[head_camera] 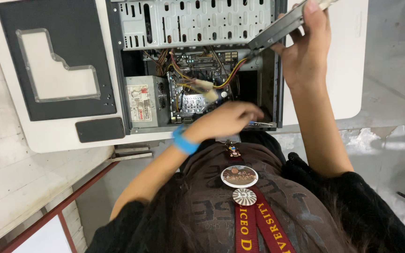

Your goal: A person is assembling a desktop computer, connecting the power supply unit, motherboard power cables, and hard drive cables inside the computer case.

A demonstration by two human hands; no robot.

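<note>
An open desktop computer case [198,23] lies on its side on a white table [57,138], showing a perforated drive cage, a motherboard [198,100], coloured cables and a grey power supply [142,102]. My right hand [305,49] is raised over the case's right side, gripping a flat grey metal drive [277,28] that is tilted up out of the case. My left hand [228,119], with a blue wristband, is blurred at the case's near edge; its fingers are curled loosely over the interior and I cannot tell whether it holds anything.
The black side panel [57,61] with a clear window lies flat on the table left of the case. A red lanyard with round badges [240,177] hangs down my chest. The grey floor [394,93] is to the right.
</note>
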